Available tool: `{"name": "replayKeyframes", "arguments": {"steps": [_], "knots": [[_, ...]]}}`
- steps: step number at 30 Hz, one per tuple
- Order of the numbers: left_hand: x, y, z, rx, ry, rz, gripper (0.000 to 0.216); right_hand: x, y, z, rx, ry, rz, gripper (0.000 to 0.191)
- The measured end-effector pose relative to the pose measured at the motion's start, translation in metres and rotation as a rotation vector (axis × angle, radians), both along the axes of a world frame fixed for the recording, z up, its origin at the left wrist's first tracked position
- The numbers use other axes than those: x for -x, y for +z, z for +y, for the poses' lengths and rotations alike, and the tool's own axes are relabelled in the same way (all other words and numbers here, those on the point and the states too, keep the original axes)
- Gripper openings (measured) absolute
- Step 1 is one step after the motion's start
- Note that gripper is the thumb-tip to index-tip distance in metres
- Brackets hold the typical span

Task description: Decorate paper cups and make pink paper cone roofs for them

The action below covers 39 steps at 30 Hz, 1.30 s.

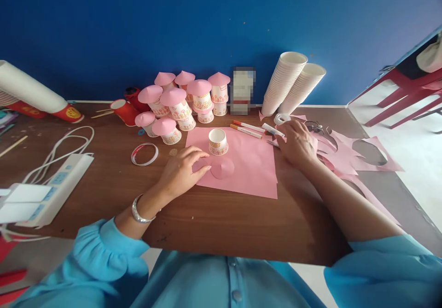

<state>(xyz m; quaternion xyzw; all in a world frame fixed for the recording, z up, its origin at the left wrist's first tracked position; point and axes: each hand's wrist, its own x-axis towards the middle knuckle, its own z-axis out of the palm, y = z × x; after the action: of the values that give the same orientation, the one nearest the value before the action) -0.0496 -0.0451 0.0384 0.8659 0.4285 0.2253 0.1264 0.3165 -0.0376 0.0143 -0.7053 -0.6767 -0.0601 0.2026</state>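
My left hand point(184, 169) rests at the left side of a pink paper sheet point(255, 170). Its thumb and fingers are apart, with the thumb tip beside a small pink paper cone point(223, 167). Just behind the cone stands a small white paper cup with a drawn pattern point(218, 143). My right hand point(297, 143) is low over the right edge of the sheet, thumb and forefinger apart. It is close to a roll of white tape point(282, 119) and a white marker point(272, 130). A pointed tip point(272, 143) shows by its thumb; what lies under the palm is hidden.
Patterned cups with pink cone tops point(200, 94) stand along the blue wall, near red cups point(123, 112). Tall white cup stacks point(285, 84) rise behind my right hand. Cut pink scraps point(345, 154) lie right; a power strip point(58, 188) and tape ring point(132, 156) lie left.
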Motion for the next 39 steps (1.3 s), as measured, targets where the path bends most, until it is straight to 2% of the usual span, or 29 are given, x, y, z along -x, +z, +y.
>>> {"name": "replayKeyframes", "arguments": {"steps": [2, 5, 9, 16, 22, 24, 30, 36, 39], "knots": [[0.0, 0.0, 0.001, 0.002, 0.012, 0.014, 0.024, 0.018, 0.005, -0.013, -0.045, 0.131, -0.005, 0.023], [-0.005, 0.0, 0.002, -0.004, -0.011, 0.048, 0.027, 0.054, 0.007, -0.03, 0.065, 0.386, 0.074, 0.02], [-0.015, -0.007, -0.001, 0.004, -0.092, 0.1, 0.038, 0.096, 0.001, -0.042, 0.126, 0.552, 0.068, 0.029], [-0.022, -0.022, -0.005, 0.021, -0.097, 0.177, 0.054, 0.117, -0.008, -0.042, 0.15, 0.559, 0.016, 0.039], [-0.023, -0.025, -0.005, 0.11, -0.101, 0.099, 0.067, 0.114, -0.016, -0.045, 0.156, 0.595, 0.214, 0.034], [-0.022, -0.024, -0.004, 0.128, -0.099, 0.067, 0.064, 0.113, -0.017, -0.046, 0.162, 0.616, 0.257, 0.035], [-0.021, -0.023, 0.0, 0.178, -0.057, -0.029, 0.038, 0.113, -0.014, -0.049, 0.169, 0.665, 0.296, 0.035], [-0.024, -0.024, -0.001, 0.298, -0.053, -0.09, 0.047, 0.116, -0.018, -0.051, 0.139, 0.698, 0.352, 0.044], [-0.026, -0.021, -0.004, 0.324, -0.098, -0.11, 0.034, 0.117, -0.021, -0.05, 0.15, 0.672, 0.472, 0.052]]}}
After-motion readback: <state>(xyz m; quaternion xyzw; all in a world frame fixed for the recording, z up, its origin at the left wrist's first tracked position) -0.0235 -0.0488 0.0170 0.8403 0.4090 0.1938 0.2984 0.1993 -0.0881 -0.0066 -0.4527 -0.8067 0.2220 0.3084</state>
